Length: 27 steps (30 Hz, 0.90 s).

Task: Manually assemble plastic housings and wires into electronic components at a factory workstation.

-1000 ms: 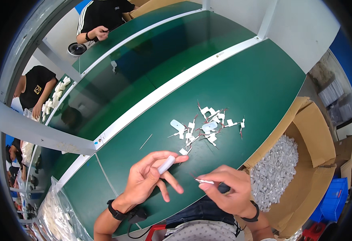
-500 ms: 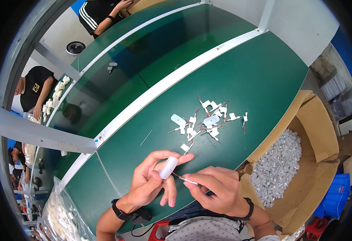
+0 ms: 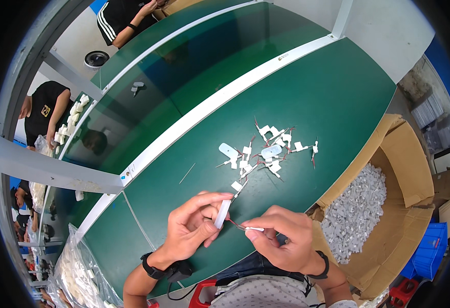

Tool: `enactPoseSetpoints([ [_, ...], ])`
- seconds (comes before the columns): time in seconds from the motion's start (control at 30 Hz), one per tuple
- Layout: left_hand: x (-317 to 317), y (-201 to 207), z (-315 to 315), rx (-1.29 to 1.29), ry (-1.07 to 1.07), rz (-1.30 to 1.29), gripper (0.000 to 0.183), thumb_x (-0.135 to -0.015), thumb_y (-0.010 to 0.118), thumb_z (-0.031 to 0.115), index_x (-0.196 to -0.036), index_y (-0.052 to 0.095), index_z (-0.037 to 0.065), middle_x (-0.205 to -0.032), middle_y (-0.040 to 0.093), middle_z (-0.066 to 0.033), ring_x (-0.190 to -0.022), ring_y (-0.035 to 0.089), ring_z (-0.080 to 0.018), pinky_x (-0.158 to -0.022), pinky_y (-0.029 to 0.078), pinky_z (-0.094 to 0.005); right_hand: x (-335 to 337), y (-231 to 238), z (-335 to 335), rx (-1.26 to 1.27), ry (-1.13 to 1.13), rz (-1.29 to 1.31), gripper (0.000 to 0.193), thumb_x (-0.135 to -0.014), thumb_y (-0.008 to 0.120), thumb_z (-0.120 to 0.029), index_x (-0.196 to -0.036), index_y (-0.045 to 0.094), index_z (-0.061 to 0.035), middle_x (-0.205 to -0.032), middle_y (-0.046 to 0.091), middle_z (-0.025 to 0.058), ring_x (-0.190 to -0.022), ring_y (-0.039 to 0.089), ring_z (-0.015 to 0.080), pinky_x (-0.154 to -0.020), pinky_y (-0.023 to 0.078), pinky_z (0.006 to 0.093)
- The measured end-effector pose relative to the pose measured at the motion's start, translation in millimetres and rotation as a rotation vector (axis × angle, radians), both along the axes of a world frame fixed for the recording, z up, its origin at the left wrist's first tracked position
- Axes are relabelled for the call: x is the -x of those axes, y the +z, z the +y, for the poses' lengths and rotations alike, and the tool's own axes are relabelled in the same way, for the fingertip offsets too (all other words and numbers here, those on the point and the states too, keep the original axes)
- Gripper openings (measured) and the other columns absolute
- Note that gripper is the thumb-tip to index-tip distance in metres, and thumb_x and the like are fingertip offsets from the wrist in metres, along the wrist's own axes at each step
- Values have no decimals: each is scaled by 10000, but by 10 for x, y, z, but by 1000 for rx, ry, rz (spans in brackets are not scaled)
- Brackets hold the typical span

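My left hand (image 3: 186,230) pinches a white, oblong plastic piece (image 3: 222,214) between thumb and fingers, its narrow edge turned toward me. From its lower end a short red wire (image 3: 232,221) runs across to my right hand (image 3: 287,237). That hand closes thumb and forefinger on a small, slim white wired part (image 3: 254,229). Beyond my hands, several small white wired parts (image 3: 245,165) lie in a loose cluster on the green tabletop (image 3: 317,102). Two pale oblong pieces, one at the left (image 3: 228,150) and one in the middle (image 3: 271,151), lie among them.
A cardboard box (image 3: 404,192) full of small translucent pieces (image 3: 355,215) stands at the right. A clear bag of cream-coloured parts (image 3: 81,272) sits at the lower left. A thin pin (image 3: 187,173) lies on the table. A white rail (image 3: 220,96) crosses behind; other people work beyond.
My left hand has turned the oblong piece from showing its broad face to nearly edge-on, and its fingers have curled in. My right hand has shifted slightly right with the wired part.
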<state>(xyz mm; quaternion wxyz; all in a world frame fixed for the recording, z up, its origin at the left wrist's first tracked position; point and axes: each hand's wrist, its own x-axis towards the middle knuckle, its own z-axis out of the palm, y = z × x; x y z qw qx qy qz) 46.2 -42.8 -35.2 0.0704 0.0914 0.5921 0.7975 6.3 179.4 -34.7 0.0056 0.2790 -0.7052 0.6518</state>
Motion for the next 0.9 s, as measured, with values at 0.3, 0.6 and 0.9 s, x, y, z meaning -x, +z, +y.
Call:
enactPoseSetpoints([
  [0.3,-5,64,29,-13,-19,-34,460,-1034,582,136,-1408,474,-108,-1012,576,-123,-626,558,-117,-503,406,-236,16,4,27,10,29,-26,165,-813,753,4,-966,749,-60,-700,619,12,-422,439,49,-384,303,228],
  [0.6,12,57,4,-64,-57,-75,469,-1039,560,101,-1428,434,-128,-1065,589,-163,-677,601,-146,-504,473,-238,37,27,55,-19,58,-40,157,-814,753,-15,-964,758,-63,-702,623,9,-411,434,54,-378,302,234],
  [0.9,15,60,-9,-84,-105,-113,489,-1033,569,100,-1444,425,-123,-1086,601,-175,-720,610,-148,-527,489,-238,28,-5,43,-10,20,16,160,-813,755,-17,-966,761,-63,-697,622,5,-396,419,61,-376,300,243],
])
